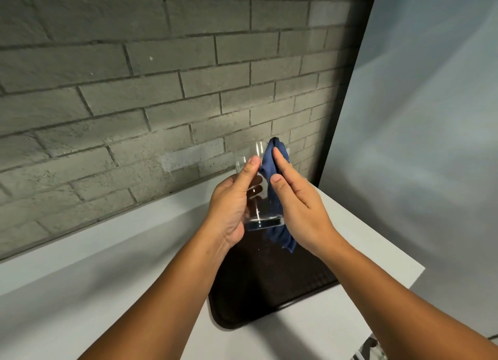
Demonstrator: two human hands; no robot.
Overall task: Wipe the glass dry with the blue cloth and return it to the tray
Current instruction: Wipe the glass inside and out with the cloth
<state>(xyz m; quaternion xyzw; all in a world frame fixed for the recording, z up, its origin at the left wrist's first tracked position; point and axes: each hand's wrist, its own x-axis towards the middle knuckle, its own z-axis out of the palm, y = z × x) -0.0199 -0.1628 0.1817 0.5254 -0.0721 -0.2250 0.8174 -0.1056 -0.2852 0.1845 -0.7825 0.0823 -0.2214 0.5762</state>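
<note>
A clear drinking glass (256, 155) is held upright in the air above the dark tray (258, 287). My left hand (231, 206) wraps around its left side, thumb on the near wall. My right hand (299, 206) presses the blue cloth (269, 163) against the glass's right side. The cloth reaches over the rim at the top and hangs below the base. Part of the glass is hidden by both hands and the cloth.
The tray lies on a white counter (113, 273) that runs along a grey brick wall (161, 90). A dark vertical edge and a pale wall (420, 144) stand to the right. The counter's right edge drops off near the tray.
</note>
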